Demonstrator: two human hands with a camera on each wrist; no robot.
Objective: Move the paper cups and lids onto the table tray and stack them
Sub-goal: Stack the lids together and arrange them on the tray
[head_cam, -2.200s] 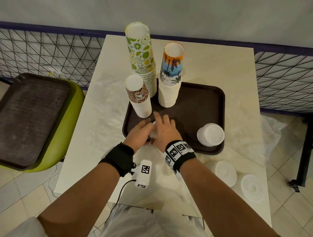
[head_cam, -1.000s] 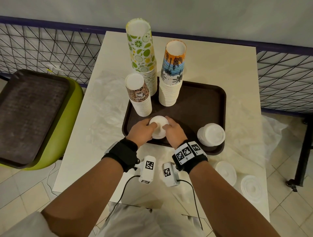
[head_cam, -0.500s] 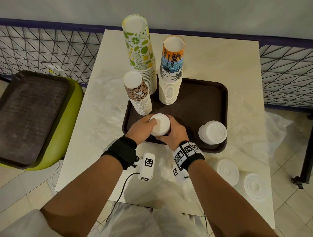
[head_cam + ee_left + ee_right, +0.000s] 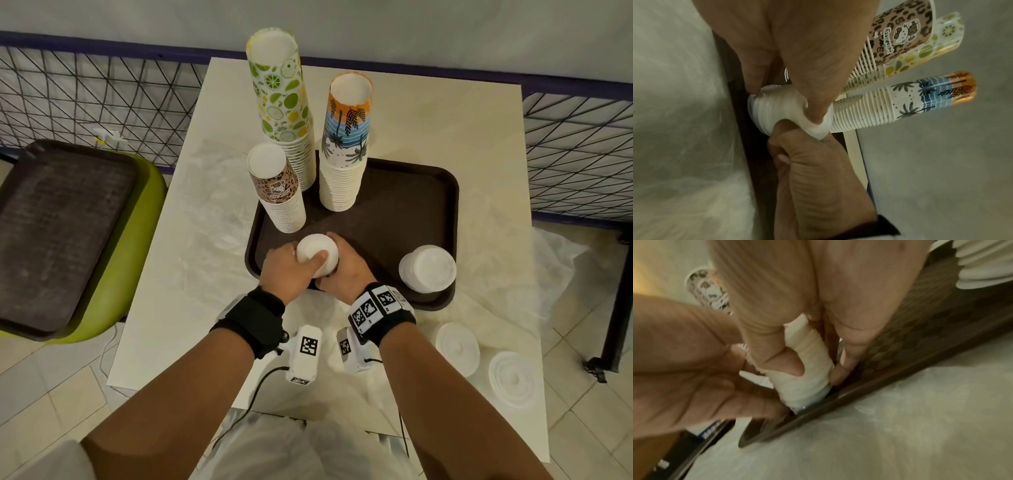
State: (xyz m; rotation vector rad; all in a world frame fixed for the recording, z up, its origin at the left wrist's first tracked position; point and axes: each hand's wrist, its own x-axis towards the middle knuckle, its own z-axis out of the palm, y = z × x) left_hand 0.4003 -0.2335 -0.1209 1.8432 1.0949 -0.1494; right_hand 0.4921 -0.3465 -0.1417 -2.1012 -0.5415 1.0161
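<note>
Lifted lid stack (image 4: 317, 254); behind, leopard cups (image 4: 902, 30) apparently read "hello kitty".

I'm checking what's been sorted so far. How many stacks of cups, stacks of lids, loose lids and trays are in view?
Cup stacks: 3, lime-print, palm-print, leopard-print, all on the table tray.
Lid stacks: 2, one gripped by left hand and right hand at, one at.
Loose lids off the tray: 2.
Trays: 2, second at.
Total: 9

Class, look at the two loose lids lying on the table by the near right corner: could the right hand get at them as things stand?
Probably not yet: the right hand grips the lid stack together with the left hand. Nothing lies between it and the loose lids.
</note>
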